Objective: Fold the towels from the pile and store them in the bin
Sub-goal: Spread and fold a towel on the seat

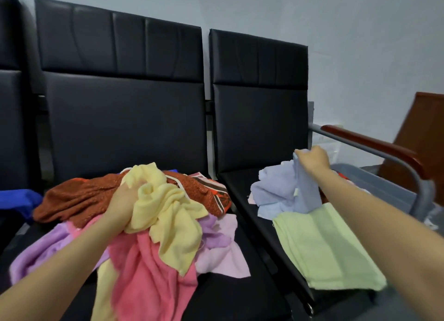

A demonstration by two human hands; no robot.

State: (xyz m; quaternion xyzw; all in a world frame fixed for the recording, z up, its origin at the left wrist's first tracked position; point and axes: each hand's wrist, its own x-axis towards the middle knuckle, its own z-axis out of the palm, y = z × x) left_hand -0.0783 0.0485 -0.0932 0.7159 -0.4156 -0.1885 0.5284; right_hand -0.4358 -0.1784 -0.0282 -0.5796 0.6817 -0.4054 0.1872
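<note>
Barely started: left hand (121,200) grips a crumpled pale yellow terry towel (168,215) atop the pile, right hand (312,159) pinches a light blue towel (281,191) beside the grey plastic bin (374,183).

Two hands: the left hand (122,200) at lower centre-left and the right hand (312,159) at centre-right. Three black padded seat backs (125,99) across the upper frame, the leftmost cut by the edge. One grey bin (374,183) at the right edge. One wooden armrest (374,145) above it. Towels, by colour: one yellow towel (173,215), one pink towel (149,272), one rust-brown towel (79,195), one light green towel (329,246), one light blue towel (283,191), one dark blue cloth (19,200) at far left. Lilac towels (221,248) at lower centre: number unclear.
</note>
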